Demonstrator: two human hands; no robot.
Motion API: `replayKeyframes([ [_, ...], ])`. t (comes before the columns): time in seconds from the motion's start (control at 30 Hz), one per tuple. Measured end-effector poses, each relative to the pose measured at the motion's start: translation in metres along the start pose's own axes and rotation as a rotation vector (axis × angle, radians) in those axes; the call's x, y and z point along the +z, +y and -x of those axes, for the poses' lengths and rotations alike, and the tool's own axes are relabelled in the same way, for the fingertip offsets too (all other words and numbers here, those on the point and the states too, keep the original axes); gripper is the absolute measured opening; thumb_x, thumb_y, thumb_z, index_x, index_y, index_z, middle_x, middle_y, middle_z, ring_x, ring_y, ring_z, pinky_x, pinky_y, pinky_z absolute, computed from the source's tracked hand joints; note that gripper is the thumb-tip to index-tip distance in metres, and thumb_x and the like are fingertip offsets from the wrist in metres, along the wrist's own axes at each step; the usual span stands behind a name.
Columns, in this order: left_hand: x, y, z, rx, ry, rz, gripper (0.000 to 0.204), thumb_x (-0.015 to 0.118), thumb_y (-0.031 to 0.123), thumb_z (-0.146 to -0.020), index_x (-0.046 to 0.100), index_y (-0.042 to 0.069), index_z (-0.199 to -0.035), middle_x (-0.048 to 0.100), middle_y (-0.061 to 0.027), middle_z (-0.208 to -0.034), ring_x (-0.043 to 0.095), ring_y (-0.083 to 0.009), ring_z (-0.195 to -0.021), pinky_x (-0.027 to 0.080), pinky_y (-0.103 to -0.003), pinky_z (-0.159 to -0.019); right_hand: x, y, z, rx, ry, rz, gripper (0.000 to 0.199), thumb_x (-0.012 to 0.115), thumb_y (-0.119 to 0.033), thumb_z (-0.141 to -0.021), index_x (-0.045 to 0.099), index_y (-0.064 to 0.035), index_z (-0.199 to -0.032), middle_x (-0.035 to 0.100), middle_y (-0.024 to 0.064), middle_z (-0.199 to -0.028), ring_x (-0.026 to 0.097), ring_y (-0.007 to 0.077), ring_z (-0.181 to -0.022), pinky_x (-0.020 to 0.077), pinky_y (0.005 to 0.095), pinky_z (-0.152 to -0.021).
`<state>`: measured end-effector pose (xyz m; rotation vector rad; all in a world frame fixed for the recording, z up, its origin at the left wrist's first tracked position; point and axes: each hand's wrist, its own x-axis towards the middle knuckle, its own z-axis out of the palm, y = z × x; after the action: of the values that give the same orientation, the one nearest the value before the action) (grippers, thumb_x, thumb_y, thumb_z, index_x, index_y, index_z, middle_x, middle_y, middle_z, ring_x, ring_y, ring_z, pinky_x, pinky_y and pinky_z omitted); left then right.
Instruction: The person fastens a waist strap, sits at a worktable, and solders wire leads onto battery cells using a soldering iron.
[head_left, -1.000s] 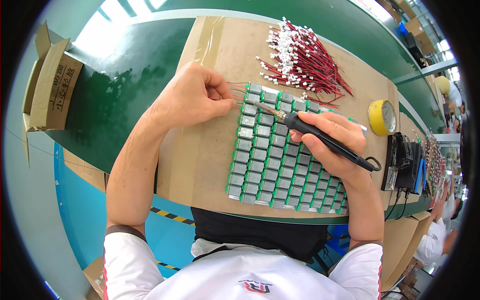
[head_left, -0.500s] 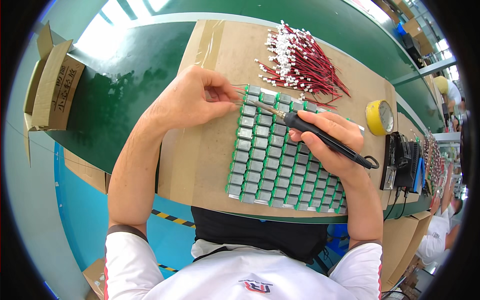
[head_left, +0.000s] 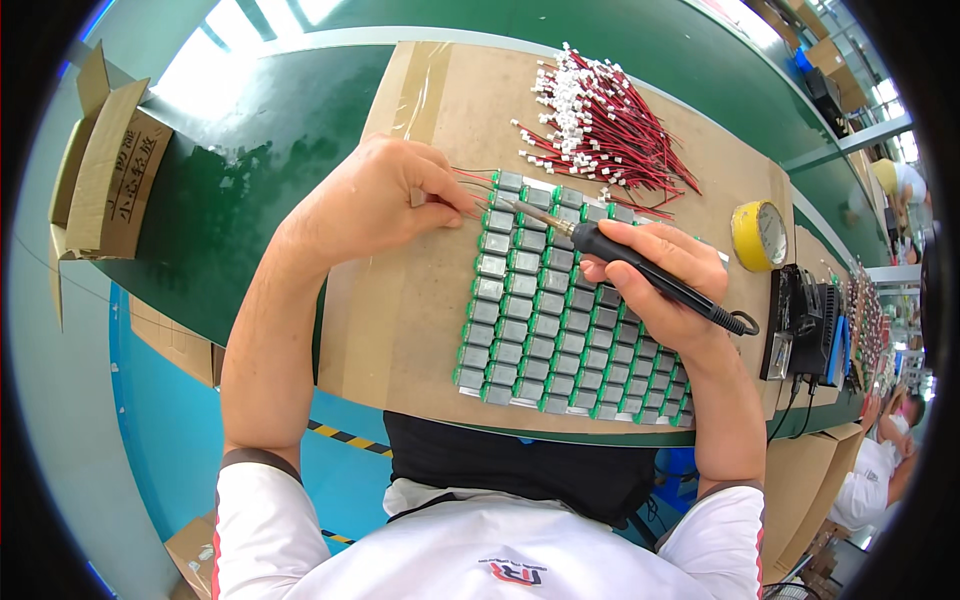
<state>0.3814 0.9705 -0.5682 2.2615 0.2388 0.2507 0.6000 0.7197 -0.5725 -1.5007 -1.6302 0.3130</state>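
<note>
Left hand [head_left: 375, 205] pinched shut on thin red wire leads [head_left: 470, 182] at the top-left corner of the grid of small green-edged parts [head_left: 560, 310]; right hand [head_left: 665, 285] closed round a black soldering iron [head_left: 640, 272], long axis slanting up-left, tip just beside those leads. Right hand nearer the joint, grid lying below both on the cardboard-covered worktop [head_left: 400, 320]. Further out: pile of red wires with white plugs [head_left: 600, 125], yellow tape roll [head_left: 757, 235].
</note>
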Motion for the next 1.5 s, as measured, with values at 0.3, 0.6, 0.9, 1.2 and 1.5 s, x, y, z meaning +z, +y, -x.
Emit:
replayKeyframes([
  [0.3, 0.000, 0.007, -0.003, 0.033, 0.006, -0.136, 0.005, 0.078, 0.002, -0.085, 0.073, 0.001, -0.088, 0.074, -0.0110, -0.089, 0.072, -0.0271, -0.082, 0.057, -0.038, -0.074, 0.004, 0.004, -0.001, -0.063, 0.029, -0.039, 0.034, 0.078, -0.002, -0.087, 0.075, 0.0051, -0.120, 0.078, 0.0143, -0.091, 0.075, 0.0216, -0.077, 0.0581, 0.0293, -0.068],
  [0.6, 0.004, 0.008, -0.002, -0.006, -0.033, 0.003, 0.013, 0.080, 0.008, -0.086, 0.070, 0.001, -0.086, 0.067, -0.0091, -0.083, 0.067, -0.0234, -0.078, 0.054, -0.036, -0.070, 0.009, 0.006, 0.000, -0.051, 0.052, -0.104, 0.033, 0.083, -0.004, -0.084, 0.078, 0.0011, -0.117, 0.074, 0.0128, -0.085, 0.069, 0.0184, -0.068, 0.0526, 0.0289, -0.060],
  [0.9, 0.005, 0.004, -0.001, -0.017, -0.030, -0.008, 0.011, 0.077, 0.003, -0.089, 0.066, 0.003, -0.086, 0.065, 0.0004, -0.089, 0.056, -0.0080, -0.068, 0.046, -0.025, -0.059, 0.008, 0.006, -0.001, -0.037, 0.034, -0.095, 0.033, 0.083, -0.005, -0.084, 0.079, -0.0001, -0.117, 0.073, 0.0114, -0.084, 0.067, 0.0173, -0.066, 0.0514, 0.0287, -0.059],
  [1.2, 0.006, 0.004, -0.001, -0.046, -0.028, 0.005, 0.012, 0.077, 0.004, -0.089, 0.066, 0.003, -0.086, 0.065, 0.0005, -0.090, 0.055, -0.0055, -0.068, 0.046, -0.023, -0.059, 0.002, 0.001, -0.004, -0.015, -0.035, -0.070, 0.032, 0.079, -0.003, -0.087, 0.077, 0.0038, -0.118, 0.075, 0.0147, -0.089, 0.073, 0.0209, -0.074, 0.0562, 0.0296, -0.065],
  [1.5, 0.005, 0.010, -0.003, -0.097, -0.036, 0.021, 0.013, 0.078, 0.009, -0.086, 0.069, 0.000, -0.084, 0.069, -0.0101, -0.083, 0.067, -0.0207, -0.073, 0.054, -0.034, -0.066, -0.001, 0.002, -0.003, -0.018, -0.101, -0.042, 0.032, 0.074, 0.000, -0.088, 0.074, 0.0081, -0.119, 0.078, 0.0184, -0.093, 0.078, 0.0242, -0.080, 0.0596, 0.0305, -0.070],
])
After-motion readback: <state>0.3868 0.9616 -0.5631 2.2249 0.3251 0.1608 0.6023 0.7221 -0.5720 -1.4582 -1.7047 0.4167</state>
